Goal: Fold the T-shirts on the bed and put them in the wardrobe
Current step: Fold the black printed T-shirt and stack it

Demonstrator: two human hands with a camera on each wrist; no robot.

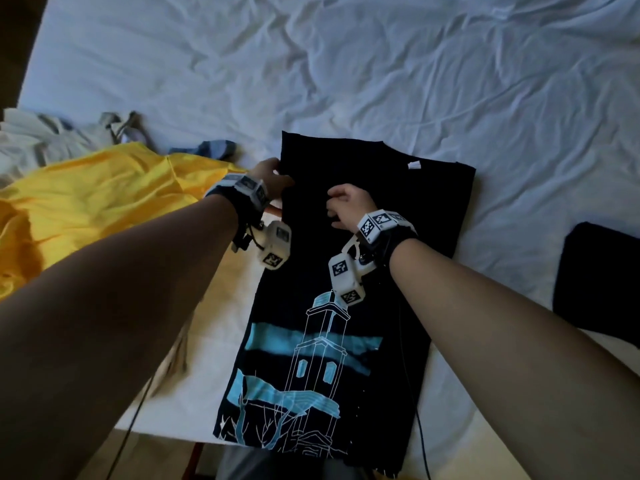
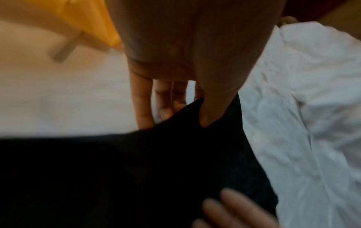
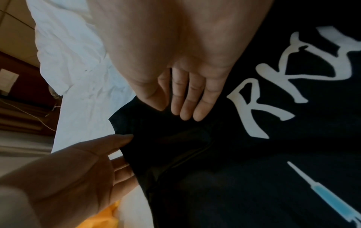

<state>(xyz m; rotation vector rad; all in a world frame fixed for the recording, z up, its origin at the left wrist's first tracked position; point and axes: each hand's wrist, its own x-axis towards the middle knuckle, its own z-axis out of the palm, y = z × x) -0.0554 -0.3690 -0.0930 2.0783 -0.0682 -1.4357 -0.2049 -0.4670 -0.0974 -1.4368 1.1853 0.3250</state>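
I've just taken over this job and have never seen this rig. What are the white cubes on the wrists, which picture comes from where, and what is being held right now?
There is no robot: a person works with bare hands. The white cubes are wrist-worn cameras with tracking markers. The large picture comes from a head camera looking down at the bed; the other two look along each hand. A black T-shirt with a blue tower print lies flat on the sheet. The left hand pinches the shirt's left edge near the shoulder; the right hand rests on the cloth with straight fingers. A yellow shirt and pale clothes lie to the left, and another dark item lies at the right edge.
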